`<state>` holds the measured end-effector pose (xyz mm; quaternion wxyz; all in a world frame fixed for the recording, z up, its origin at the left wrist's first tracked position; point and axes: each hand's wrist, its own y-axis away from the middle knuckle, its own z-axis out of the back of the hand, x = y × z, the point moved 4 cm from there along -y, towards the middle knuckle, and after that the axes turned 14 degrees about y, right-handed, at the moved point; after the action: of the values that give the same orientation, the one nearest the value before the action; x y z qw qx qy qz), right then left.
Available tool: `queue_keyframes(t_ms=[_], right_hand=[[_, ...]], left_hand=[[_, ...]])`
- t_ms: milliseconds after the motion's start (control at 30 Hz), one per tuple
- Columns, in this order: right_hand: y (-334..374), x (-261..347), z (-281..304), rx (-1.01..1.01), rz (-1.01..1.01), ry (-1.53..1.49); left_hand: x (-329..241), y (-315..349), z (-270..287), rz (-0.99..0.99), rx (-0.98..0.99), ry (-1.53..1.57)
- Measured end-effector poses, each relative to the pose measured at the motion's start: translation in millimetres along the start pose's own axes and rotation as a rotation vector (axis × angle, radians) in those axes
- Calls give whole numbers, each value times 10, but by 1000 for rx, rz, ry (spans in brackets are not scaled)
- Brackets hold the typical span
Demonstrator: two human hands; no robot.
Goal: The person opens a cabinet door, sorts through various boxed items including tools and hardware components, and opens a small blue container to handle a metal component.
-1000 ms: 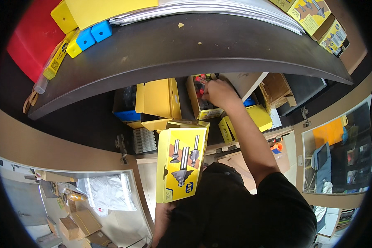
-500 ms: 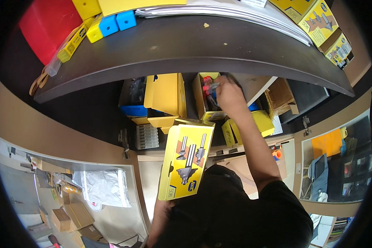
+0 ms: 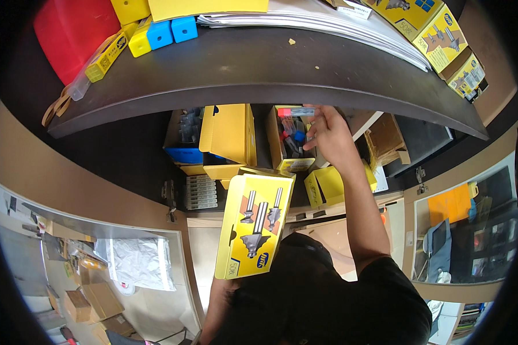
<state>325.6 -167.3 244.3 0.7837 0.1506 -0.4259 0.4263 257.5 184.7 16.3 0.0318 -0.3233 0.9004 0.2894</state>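
Note:
A yellow cardboard box (image 3: 253,230) printed with router bits is held up in front of me. My left hand (image 3: 227,283) supports it from below, with its fingers mostly hidden behind it. My right hand (image 3: 332,135) is over an open carton (image 3: 294,164) in the cabinet, its fingers apart. A clear tube with a red end (image 3: 296,112) lies crosswise at the carton's far end, touching or very near my fingertips. Below it, the carton holds several dark bits and tubes with red and blue caps.
A dark shelf (image 3: 259,63) overhangs the cartons, carrying a paper stack (image 3: 328,34) and yellow boxes (image 3: 443,43). An opened yellow carton (image 3: 227,135) stands left of my right hand, another yellow box (image 3: 328,187) nearer. Glass doors (image 3: 460,224) swing out on both sides.
My right hand has shifted slightly and its fingers have spread from a pinch. The red-ended tube now lies crosswise at the carton's far end. My left hand still holds the yellow box.

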Motion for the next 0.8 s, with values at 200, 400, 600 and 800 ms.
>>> queue_keyframes(t_ms=[200,400,600,800], right_hand=[[-175,-238,-155,-359,402,569],[-200,-542,-443,27,160,655],[-44,-680,-558,218,332,867],[-103,-850,-684,58,450,970]], left_hand=[[-20,37,27,15,-7,-13],[-72,118,95,6,-31,-8],[-128,161,149,8,-52,-11],[-170,159,144,13,-47,-17]])
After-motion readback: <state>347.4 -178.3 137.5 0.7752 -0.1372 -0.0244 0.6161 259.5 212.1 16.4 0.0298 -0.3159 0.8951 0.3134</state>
